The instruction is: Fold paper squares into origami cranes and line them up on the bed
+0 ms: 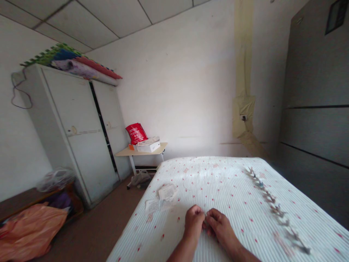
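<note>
**Fine Work at Close Quarters**

We hold our left hand [194,217] and right hand [219,222] together over the near middle of the bed [200,180], fingers curled in and thumbs almost meeting. Both grips are narrow. We seem to be pinching something small between the fingertips, but the fingers hide most of it, so we cannot tell its shape or what it is made of.

To handle so slight a thing well, we would let one hand act as a steady clamp and the other make the fine movements. Light pressure from the thumb and fingertip should be enough; squeezing hard could crush or bend it. Resting the sides of our hands on the bed would probably calm any shake, and opening the fingers a little would let us see the point of contact.

The cover beneath is pale, with narrow ridges running lengthwise and small red flecks scattered over it. To the left, well apart from our hands, flat whitish paper pieces [167,192] lie close together, irregular in outline and marked with what looks like print. On the right, a long row of small pieces [277,210] slants across the ridges. They look spiky and uneven, mostly grey-brown with a bluish touch towards the far end; blur keeps us from naming their material.
</note>
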`<act>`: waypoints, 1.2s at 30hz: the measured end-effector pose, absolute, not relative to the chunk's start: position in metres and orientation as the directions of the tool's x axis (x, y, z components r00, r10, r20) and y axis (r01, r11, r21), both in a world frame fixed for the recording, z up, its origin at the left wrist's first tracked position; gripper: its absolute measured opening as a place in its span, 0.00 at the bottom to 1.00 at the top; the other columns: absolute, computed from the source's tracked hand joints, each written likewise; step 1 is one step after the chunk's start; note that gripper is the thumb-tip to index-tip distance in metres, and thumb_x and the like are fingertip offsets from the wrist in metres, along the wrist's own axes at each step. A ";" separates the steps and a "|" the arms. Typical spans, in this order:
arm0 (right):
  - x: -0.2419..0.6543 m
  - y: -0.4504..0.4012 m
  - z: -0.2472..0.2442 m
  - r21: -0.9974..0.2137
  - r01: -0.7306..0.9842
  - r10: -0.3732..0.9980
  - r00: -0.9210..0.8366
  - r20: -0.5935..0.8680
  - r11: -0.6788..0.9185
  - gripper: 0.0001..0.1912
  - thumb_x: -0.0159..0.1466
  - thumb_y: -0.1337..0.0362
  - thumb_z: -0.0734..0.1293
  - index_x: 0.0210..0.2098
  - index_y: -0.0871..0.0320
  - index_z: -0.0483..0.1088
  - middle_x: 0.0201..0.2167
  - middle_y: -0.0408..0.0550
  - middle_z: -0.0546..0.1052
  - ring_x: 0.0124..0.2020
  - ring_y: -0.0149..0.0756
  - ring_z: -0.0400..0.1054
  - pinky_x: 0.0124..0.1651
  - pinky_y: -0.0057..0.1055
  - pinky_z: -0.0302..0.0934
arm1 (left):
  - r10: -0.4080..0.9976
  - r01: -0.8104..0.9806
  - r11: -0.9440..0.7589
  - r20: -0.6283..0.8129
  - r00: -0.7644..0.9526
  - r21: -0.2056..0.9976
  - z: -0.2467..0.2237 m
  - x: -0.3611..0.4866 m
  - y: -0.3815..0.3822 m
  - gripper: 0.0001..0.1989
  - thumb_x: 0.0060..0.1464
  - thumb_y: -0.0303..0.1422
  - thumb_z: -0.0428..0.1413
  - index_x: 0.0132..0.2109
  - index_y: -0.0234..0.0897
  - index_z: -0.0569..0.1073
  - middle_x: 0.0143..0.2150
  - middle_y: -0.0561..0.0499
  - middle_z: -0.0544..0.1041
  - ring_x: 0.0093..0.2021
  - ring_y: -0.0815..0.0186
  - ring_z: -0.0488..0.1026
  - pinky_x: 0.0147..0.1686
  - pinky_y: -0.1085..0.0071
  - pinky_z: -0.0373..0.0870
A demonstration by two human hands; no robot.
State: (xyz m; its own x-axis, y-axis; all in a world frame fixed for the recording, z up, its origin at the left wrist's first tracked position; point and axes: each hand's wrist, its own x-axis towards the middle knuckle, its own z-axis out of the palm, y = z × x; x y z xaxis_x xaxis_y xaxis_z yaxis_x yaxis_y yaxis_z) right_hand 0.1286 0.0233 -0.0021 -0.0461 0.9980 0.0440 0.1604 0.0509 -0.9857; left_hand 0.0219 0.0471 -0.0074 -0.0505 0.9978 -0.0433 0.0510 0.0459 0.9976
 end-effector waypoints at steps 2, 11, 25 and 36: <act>0.129 0.023 -0.002 -0.979 0.197 0.999 -0.020 0.050 0.053 0.08 0.53 0.59 0.58 0.20 0.56 0.59 0.13 0.38 0.65 0.14 0.27 0.56 0.20 0.24 0.50 | 0.998 0.079 0.002 0.002 -0.060 0.997 -0.010 0.022 0.047 0.06 0.37 0.30 0.51 0.19 0.38 0.60 0.14 0.59 0.59 0.17 0.72 0.59 0.17 0.77 0.52; 0.128 0.020 -0.002 -0.889 0.427 0.979 0.036 0.202 0.168 0.06 0.52 0.64 0.58 0.20 0.56 0.59 0.16 0.38 0.64 0.20 0.28 0.58 0.24 0.25 0.51 | 0.992 0.109 -0.094 0.102 -0.071 0.990 -0.008 0.017 0.037 0.03 0.35 0.26 0.48 0.21 0.37 0.59 0.16 0.59 0.56 0.19 0.73 0.56 0.20 0.77 0.53; 0.134 0.026 -0.013 -0.934 0.299 0.980 -0.015 0.199 0.195 0.08 0.52 0.65 0.57 0.29 0.58 0.66 0.20 0.39 0.67 0.20 0.28 0.60 0.25 0.24 0.54 | 0.980 0.115 -0.197 0.193 0.049 0.974 -0.021 0.010 0.039 0.10 0.35 0.22 0.46 0.28 0.36 0.66 0.24 0.56 0.65 0.27 0.72 0.63 0.25 0.80 0.58; 0.137 0.027 -0.011 -0.983 0.169 0.998 -0.014 0.067 0.068 0.05 0.54 0.60 0.58 0.26 0.55 0.60 0.13 0.34 0.59 0.14 0.25 0.50 0.16 0.22 0.45 | 0.994 0.081 0.000 -0.009 0.112 0.997 -0.005 0.008 0.035 0.05 0.35 0.29 0.50 0.25 0.34 0.69 0.17 0.55 0.68 0.19 0.71 0.64 0.20 0.75 0.56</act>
State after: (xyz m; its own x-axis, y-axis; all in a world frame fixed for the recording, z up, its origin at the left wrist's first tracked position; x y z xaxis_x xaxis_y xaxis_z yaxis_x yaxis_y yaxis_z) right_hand 0.1369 0.0266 -0.0105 -0.0143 0.9977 0.0666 0.1689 0.0681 -0.9833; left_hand 0.0079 0.0352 -0.0046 0.1116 0.9937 -0.0094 0.0812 0.0003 0.9967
